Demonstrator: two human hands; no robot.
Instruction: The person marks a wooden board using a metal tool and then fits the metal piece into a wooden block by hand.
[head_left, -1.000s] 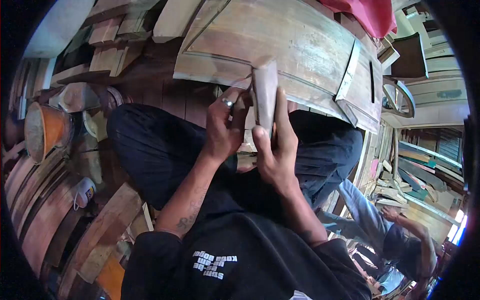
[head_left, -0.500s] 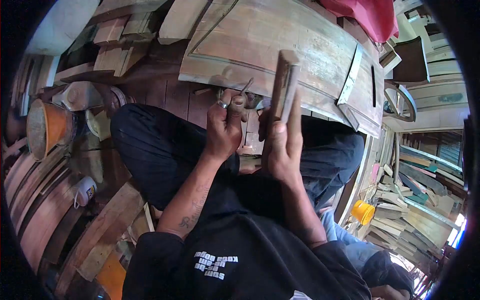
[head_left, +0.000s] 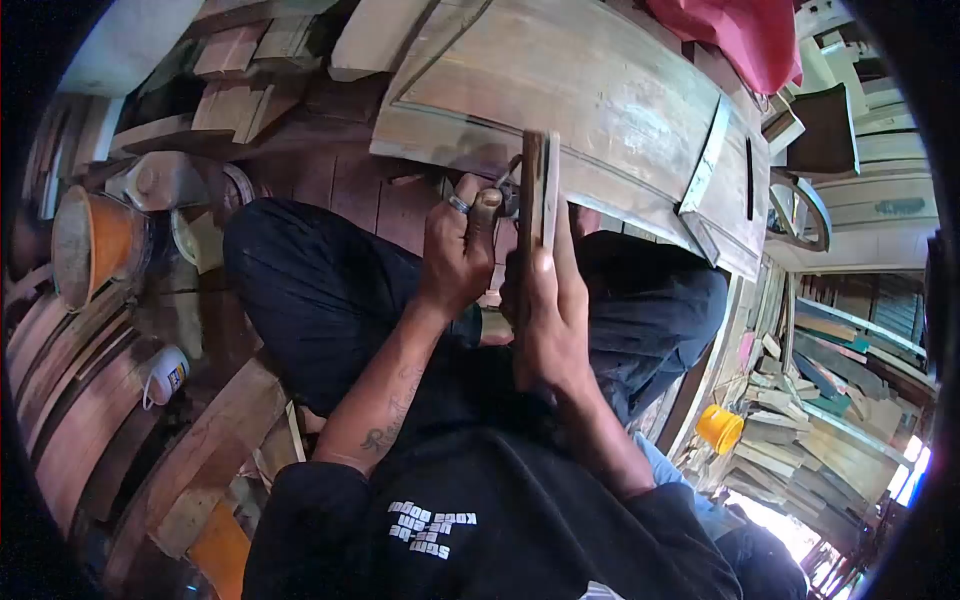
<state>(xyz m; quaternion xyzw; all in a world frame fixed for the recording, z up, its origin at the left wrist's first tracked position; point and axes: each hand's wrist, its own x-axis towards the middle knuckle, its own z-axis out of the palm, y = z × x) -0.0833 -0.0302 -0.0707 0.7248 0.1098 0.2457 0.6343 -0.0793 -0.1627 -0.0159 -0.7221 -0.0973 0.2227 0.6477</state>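
My left hand (head_left: 460,240), with a ring on one finger, is closed around a thin metal tool (head_left: 509,171). Its slim tip sticks out past the thumb and lies close to the wooden block's left side; whether they touch I cannot tell. My right hand (head_left: 553,320) grips a long, narrow wooden block (head_left: 538,185), held up with its far end away from me. A dark line runs along the block. Both hands are above my lap, between my bent knees.
Ahead is a large wooden panel (head_left: 600,90) with a metal strip (head_left: 705,155) across it. An orange bucket (head_left: 108,245), a white cup (head_left: 166,376) and timber surround my left side. To the right are a yellow bucket (head_left: 720,428), stacked offcuts (head_left: 790,450) and another person's clothing (head_left: 740,540).
My right hand has moved left with the wooden block, bringing it closer to the metal tool. The block has turned and its far end is lower. My left hand has shifted slightly right.
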